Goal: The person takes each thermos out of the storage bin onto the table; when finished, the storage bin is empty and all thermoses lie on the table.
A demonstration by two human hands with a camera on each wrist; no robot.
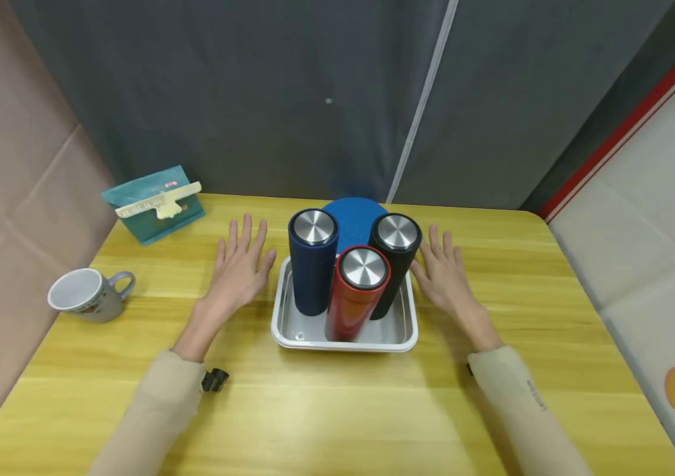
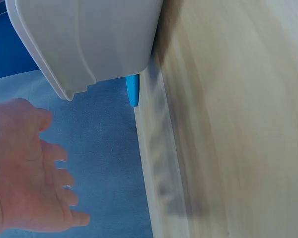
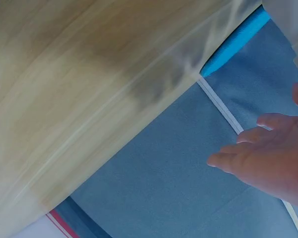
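A white tray (image 1: 289,336) stands mid-table with three upright tumblers in it: a dark blue one (image 1: 312,271), a red one (image 1: 354,311) in front and a black one (image 1: 399,264). My left hand (image 1: 236,271) spreads its fingers just left of the tray, palm down and holding nothing. On the opposite side my right hand (image 1: 444,274) also has straight fingers, beside the black tumbler. In the left wrist view the hand (image 2: 32,168) hangs above the table near the tray's side wall (image 2: 109,39). The right wrist view shows the other hand (image 3: 273,148) likewise raised and bare.
Behind the tumblers lies a round blue mat (image 1: 354,218). A mug (image 1: 90,297) stands at the left table edge, and a teal pouch (image 1: 161,225) with a cream clip (image 1: 158,199) sits at the back left. A grey curtain (image 1: 254,99) hangs behind the table (image 1: 325,416).
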